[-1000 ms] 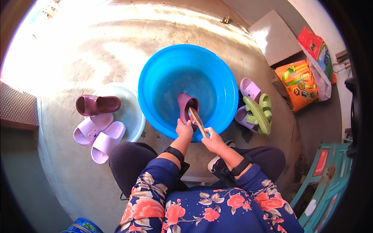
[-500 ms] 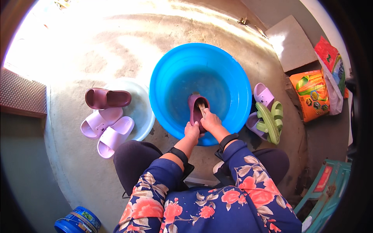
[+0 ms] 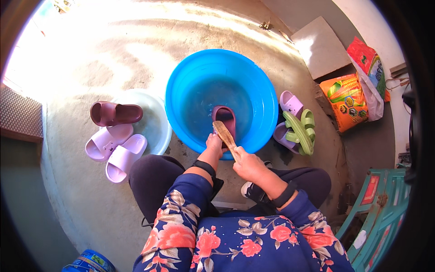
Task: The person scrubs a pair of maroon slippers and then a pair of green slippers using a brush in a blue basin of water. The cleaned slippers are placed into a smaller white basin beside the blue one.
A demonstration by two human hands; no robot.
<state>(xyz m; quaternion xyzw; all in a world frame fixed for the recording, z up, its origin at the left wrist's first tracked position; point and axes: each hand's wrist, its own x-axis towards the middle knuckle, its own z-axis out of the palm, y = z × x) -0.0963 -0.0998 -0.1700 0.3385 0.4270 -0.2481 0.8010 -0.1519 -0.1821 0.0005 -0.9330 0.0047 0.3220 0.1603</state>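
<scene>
My left hand [image 3: 215, 144] grips the heel end of a maroon slipper [image 3: 229, 121] and holds it over the near side of a blue basin [image 3: 181, 81] with cloudy water in it. In my right hand [image 3: 250, 165] is the handle of a wooden scrub brush [image 3: 224, 134]. The back of the brush faces up and its bristles are hidden. Its head crosses in front of the slipper, near my left hand; whether the two touch I cannot tell.
Left of the basin, a maroon slipper [image 3: 116, 114] and two lilac slippers [image 3: 124, 159] lie by a pale, translucent basin [image 3: 158, 131]. Lilac slippers [image 3: 291, 103] and green sandals [image 3: 299, 133] sit to the right. An orange bag [image 3: 343, 102] and a green plastic stool [image 3: 378, 217] stand farther right.
My right hand has drawn the brush out of the slipper's opening, back toward me and to the right. The left hand still holds the slipper. The whole view has shifted slightly.
</scene>
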